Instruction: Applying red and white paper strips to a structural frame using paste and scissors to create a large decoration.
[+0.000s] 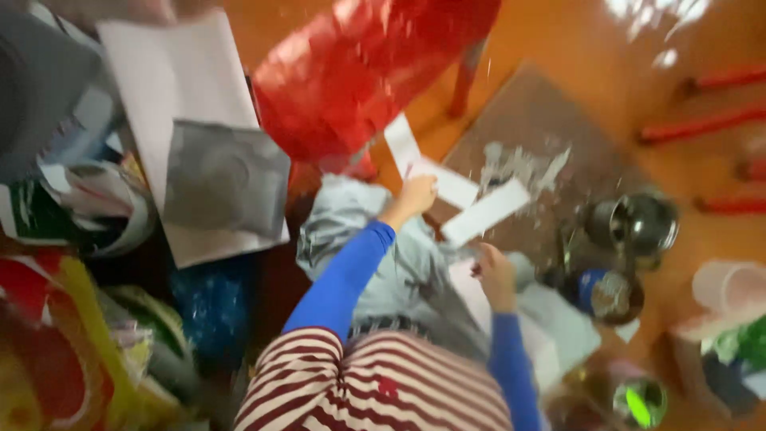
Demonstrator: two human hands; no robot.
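From the head camera, blurred by motion, you look down past your red-and-white striped top [375,383] and blue sleeves to an orange floor [558,48]. Your left hand [415,195] is closed around the near end of a white paper strip [431,172], which runs away from you toward the red plastic chair [359,72]. Your right hand [496,275] is lower and nearer your body, fingers curled at the edge of a second white paper strip [487,211]; whether it truly pinches the strip you cannot tell through the blur. Both strips lie over a brown cardboard mat [542,120] littered with torn white scraps [519,164], with pale blue-grey trousers [367,239] beneath your arms. Small round metal pots [634,223] stand just right of the mat. It would serve you well to keep each strip flat and taut, grip close to the working edge, and steady your head so the paper stays in view.
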